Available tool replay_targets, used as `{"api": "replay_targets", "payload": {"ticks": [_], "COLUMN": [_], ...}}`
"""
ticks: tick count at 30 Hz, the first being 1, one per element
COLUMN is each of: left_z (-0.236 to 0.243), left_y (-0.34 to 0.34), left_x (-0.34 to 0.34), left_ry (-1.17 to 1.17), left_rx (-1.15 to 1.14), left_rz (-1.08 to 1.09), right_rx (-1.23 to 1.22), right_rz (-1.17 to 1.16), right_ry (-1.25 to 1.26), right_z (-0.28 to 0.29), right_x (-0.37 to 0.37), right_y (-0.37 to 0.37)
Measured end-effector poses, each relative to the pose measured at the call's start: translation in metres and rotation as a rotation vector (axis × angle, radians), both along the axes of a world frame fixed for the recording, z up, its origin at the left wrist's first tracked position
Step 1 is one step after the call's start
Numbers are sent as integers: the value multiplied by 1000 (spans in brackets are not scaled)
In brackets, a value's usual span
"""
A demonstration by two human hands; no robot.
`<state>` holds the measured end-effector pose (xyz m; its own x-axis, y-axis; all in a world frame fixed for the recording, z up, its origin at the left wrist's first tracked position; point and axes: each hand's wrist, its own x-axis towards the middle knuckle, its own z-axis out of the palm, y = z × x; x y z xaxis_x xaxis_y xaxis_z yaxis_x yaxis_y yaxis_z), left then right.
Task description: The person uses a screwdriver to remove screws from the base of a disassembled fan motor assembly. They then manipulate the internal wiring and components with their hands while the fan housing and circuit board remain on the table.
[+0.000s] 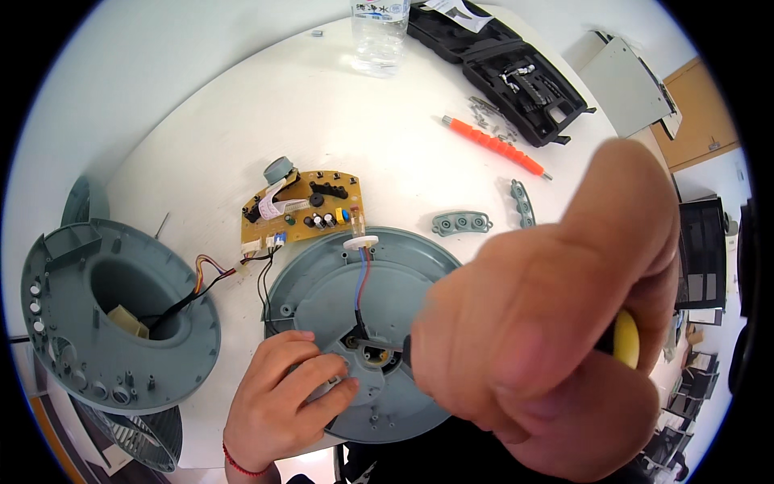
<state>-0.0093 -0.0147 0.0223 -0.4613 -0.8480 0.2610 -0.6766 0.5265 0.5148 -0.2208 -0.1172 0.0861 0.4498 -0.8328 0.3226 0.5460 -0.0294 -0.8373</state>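
Observation:
A round grey plastic base (403,282) lies tilted toward me at the table's near side. Blue and red wires run down it to a small black part at its centre. My left hand (282,395) presses bent fingers on a raised part of the base, left of centre. Close to the camera, my right hand (540,323) is closed round a screwdriver (625,340) with a yellow and black handle. Its thin metal shaft points left, to the opening by the wires; the tip's exact contact is hard to make out.
A circuit board (302,210) with wires sits behind the base. To the left stands a grey fan-like housing (64,339). Two grey button strips (461,223), an orange flexible shaft (496,147), loose bits (492,117), a black tool case (524,89) and a water bottle (379,40) lie farther back.

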Motion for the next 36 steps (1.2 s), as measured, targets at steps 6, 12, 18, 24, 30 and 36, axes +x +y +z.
{"api": "replay_targets", "payload": {"ticks": [6,12,18,24,30,36], "left_z": [1,-2,-4,-4,-9,-17], "left_y": [-1,-1,-2,1,-6,12], "left_x": [-1,2,1,3,4,9], "left_ry": [20,39,62,33,97,158], "left_rx": [16,17,0,5,-19,72], "left_rz": [-8,-38,-9,-57,-116,24], "right_rx": [-48,-64,-77,-86,-88,-99], "right_rz": [101,155,167,187,174,236], "right_ry": [-3,2,7,-3,16,-22], "right_z": [-4,-9,-11,-10,-9,-16], "right_x": [10,7,8,7,10,20], "right_y": [-20,-32,-31,-33,-38,-42]}}
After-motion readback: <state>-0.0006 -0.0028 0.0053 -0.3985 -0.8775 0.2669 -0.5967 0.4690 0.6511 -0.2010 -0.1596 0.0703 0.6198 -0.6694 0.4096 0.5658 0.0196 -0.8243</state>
